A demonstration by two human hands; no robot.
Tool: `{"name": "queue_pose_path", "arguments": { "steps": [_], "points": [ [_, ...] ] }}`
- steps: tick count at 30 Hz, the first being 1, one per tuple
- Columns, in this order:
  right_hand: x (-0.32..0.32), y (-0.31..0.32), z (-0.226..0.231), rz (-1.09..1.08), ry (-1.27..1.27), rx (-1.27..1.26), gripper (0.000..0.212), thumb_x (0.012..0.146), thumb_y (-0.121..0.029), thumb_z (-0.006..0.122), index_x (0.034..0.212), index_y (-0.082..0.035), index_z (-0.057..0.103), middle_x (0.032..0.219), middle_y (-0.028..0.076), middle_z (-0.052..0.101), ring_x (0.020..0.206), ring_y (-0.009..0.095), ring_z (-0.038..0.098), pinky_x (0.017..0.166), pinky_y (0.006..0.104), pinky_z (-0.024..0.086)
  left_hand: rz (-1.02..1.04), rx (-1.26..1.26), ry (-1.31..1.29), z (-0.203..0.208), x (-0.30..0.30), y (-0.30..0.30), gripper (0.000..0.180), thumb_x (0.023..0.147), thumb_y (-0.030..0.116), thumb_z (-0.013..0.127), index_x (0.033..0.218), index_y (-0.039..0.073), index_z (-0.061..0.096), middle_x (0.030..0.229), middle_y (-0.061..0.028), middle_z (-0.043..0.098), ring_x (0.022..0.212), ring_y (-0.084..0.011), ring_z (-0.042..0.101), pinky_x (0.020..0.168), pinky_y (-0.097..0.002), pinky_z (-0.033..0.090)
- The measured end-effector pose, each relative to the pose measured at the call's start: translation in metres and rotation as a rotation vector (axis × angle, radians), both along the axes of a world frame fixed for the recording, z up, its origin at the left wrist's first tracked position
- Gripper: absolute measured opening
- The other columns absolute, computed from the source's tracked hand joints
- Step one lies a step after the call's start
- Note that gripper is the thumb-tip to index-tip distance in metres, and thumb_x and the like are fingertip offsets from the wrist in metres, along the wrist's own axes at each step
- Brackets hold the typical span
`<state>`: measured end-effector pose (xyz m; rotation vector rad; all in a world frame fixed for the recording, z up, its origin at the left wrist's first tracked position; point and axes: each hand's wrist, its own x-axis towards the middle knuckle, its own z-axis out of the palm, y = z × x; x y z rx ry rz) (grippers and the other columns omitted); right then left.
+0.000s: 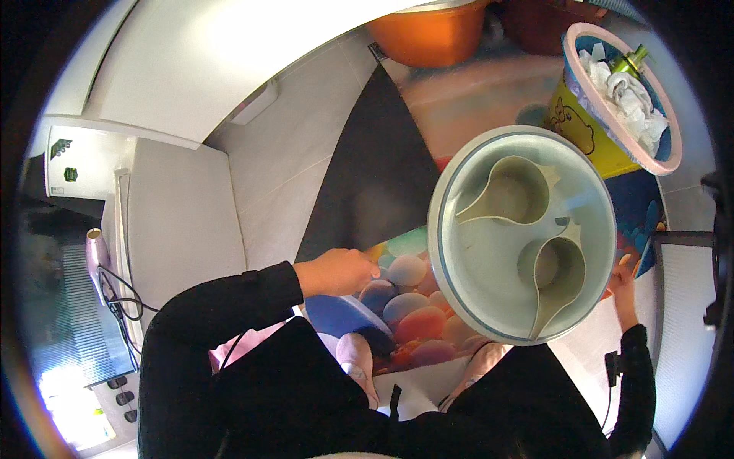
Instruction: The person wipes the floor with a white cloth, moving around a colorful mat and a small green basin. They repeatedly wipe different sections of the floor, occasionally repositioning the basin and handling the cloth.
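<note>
My left hand is closed in a fist over the floor mat, to the left of the basin, and whatever it holds, if anything, is hidden. Just below it lies a dark blue rounded object. The pale grey-green round basin has two grey-green scoop-like cups with handles inside, one toward the back and one toward the front. Close to the basin's right rim is my right hand, fingers curled together; what they grip cannot be made out.
A pebble-print mat covers the floor under the basin. Back right stands a yellow bin with crumpled tissue and a green bottle. An orange tub is at the back. A pink hair dryer with a black cord lies left, beside a white cabinet.
</note>
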<state>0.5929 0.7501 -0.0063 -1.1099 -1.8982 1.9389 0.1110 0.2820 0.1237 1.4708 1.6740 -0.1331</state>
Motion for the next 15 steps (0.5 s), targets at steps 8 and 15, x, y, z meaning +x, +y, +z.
{"name": "queue_pose_path", "arguments": {
  "steps": [8, 15],
  "points": [
    [-0.038, -0.06, 0.007, 0.48, -0.36, 0.539, 0.054, 0.086, -0.024, 0.066, 0.136, -0.007, 0.052, 0.138, 0.011, 0.052, 0.135, 0.03, 0.036, 0.116, 0.0512, 0.016, -0.202, -0.026, -0.022, -0.053, 0.018, 0.006, 0.021, 0.084, 0.021, 0.058, 0.074, 0.007, 0.07, 0.078, -0.0164, 0.068, 0.071, -0.0359, 0.065, 0.065, -0.0485, 0.053],
    [-0.052, -0.075, 0.014, 0.523, -0.37, 0.456, 0.054, 0.092, -0.034, 0.058, 0.14, -0.011, 0.049, 0.144, 0.008, 0.049, 0.139, 0.03, 0.031, 0.118, 0.0546, 0.0, -0.395, -0.095, -0.373, -0.146, 0.007, -0.031, 0.014, 0.071, 0.014, 0.058, 0.07, 0.003, 0.067, 0.069, -0.0173, 0.064, 0.066, -0.0339, 0.062, 0.061, -0.0454, 0.047]
  ]
}}
